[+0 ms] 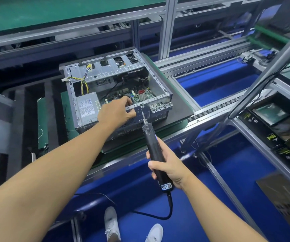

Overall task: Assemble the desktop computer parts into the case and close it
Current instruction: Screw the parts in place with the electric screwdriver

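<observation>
Screwdriver point(153, 151) meets case point(158, 86) rim.
Right grip point(167, 170) clamped round it; left grip point(116, 113) pinches rim beside the tip.

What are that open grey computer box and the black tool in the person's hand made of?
The open grey computer case looks like bare sheet metal: dull silvery sheen, punched holes, folded edges. The black cylindrical screwdriver in the right hand seems matte plastic, with a shiny metal bit.
</observation>
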Tool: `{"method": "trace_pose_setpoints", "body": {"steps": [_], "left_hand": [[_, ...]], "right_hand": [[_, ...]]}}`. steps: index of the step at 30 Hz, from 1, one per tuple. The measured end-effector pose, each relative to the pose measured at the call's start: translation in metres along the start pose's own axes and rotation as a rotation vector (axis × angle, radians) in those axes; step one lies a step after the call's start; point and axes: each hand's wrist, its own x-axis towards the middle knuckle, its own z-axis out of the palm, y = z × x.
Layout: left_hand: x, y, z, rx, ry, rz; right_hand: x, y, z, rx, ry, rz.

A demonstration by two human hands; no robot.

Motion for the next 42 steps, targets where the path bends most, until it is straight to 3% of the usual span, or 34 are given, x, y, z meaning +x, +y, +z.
{"method": "trace_pose_setpoints", "body": {"steps": [42], "left_hand": [[0.002,-0.003,-0.011,-0.065,-0.113,0.013]], "right_hand": [[0.025,-0.003,0.001,-0.19,0.051,0.064]]}}
